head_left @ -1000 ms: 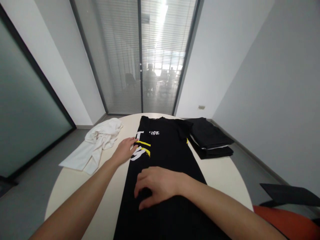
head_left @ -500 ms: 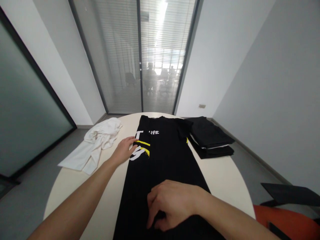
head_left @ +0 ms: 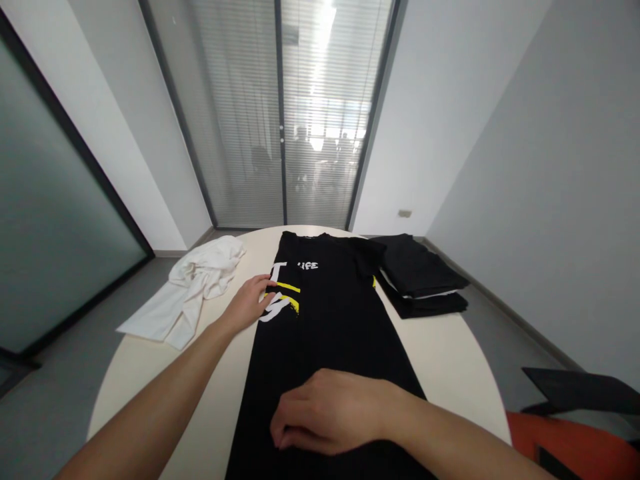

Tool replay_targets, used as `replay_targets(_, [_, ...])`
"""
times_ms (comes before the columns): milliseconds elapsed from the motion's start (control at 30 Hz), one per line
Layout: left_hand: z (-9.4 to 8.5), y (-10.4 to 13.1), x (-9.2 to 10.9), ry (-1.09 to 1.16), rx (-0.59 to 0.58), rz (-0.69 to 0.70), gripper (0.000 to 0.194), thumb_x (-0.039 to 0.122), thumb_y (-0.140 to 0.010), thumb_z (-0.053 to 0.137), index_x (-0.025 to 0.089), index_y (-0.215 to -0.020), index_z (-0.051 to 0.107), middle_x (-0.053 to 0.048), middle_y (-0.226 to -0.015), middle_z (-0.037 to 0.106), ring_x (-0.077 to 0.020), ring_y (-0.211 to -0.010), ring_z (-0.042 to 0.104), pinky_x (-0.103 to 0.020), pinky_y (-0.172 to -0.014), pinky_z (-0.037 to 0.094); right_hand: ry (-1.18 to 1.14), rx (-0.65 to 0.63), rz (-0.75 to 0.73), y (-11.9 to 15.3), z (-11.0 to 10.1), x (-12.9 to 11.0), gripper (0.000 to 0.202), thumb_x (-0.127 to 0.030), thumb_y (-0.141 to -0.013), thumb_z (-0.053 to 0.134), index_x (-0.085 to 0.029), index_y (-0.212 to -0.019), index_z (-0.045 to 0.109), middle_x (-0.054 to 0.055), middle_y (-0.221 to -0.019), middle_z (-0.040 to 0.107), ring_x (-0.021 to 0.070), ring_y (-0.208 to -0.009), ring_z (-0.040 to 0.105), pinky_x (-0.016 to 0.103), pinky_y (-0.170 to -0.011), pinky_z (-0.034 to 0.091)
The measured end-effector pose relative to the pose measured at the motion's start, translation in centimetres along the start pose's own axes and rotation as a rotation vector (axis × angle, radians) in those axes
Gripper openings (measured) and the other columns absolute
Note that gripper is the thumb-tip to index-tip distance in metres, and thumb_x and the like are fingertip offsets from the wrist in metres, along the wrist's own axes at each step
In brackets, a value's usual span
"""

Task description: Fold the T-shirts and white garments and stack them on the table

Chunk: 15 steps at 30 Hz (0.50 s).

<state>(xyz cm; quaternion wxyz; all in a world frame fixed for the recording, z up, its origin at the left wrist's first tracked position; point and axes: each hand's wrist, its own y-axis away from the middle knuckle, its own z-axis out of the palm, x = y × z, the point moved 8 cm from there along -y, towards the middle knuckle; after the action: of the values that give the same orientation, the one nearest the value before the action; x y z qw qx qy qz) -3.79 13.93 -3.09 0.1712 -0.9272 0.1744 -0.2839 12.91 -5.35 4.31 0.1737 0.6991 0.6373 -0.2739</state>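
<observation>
A: Progress check, near to far. Right hand (head_left: 327, 412) first?

B: Lying low on the black T-shirt (head_left: 327, 313), near the hem end closest to the camera. Fingers curled, pointing left, pressed flat to the cloth. Grip is loosely together but I see no fabric pinched in it, so resting, not clamped.

A: Left hand (head_left: 249, 303)?

B: Further up, on the shirt's left edge, fingertips touching the white and yellow print. Fingers spread flat, nothing held.

A: Shirt state?

B: Laid lengthwise down the middle of the round bench (head_left: 450, 353), collar at the far end. Already a narrow strip: both long sides look turned in, one sleeve poking out at the far right. So I'd judge the side folds done, the crosswise folds not yet.

A: Anything finished?

B: Stack of folded black garments (head_left: 425, 280) at the far right of the bench, just beside the shirt's shoulder. Looks like done pieces, count unclear.

A: Still to do?

B: Crumpled white T-shirt (head_left: 193, 290) at the far left, hanging partly over the bench edge, unfolded. My call: one in hand about halfway, one waiting.

A: Beyond?

B: Glass doors with blinds (head_left: 280, 113). Orange chair (head_left: 575, 447) near right.
</observation>
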Motion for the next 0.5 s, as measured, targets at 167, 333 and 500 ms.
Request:
replay_targets(167, [0.0, 0.0, 0.3, 0.004, -0.017, 0.006, 0.033, 0.040, -0.093, 0.052, 0.021, -0.115, 0.067, -0.011, -0.132, 0.060, -0.0275, -0.122, 0.057, -0.048, -0.109, 0.042, 0.025, -0.040, -0.004, 0.2, 0.7, 0.1, 0.042, -0.008, -0.079, 0.061, -0.018, -0.119, 0.064, 0.001, -0.108, 0.070, 0.0102, -0.087, 0.065, 0.016, -0.076, 0.046])
replay_targets(333, [0.0, 0.0, 0.5, -0.004, -0.027, 0.009, 0.034, 0.040, -0.094, 0.050, 0.020, -0.116, 0.066, -0.012, -0.133, 0.060, -0.0275, -0.123, 0.056, -0.049, -0.110, 0.041, 0.093, 0.011, -0.070, 0.4, 0.8, 0.1, 0.021, -0.027, -0.093, 0.061, -0.022, -0.110, 0.071, -0.001, -0.111, 0.068, 0.0086, -0.087, 0.065, 0.017, -0.070, 0.044])
replay_targets(500, [0.0, 0.0, 0.5, -0.009, -0.020, 0.021, 0.034, 0.041, -0.094, 0.050, 0.021, -0.117, 0.066, -0.011, -0.132, 0.061, -0.0278, -0.123, 0.057, -0.049, -0.110, 0.042, 0.169, -0.010, -0.084, 0.7, 1.3, -0.1, 0.017, -0.036, -0.090, 0.066, -0.023, -0.099, 0.071, -0.005, -0.096, 0.069, 0.0079, -0.075, 0.062, 0.020, -0.056, 0.038])
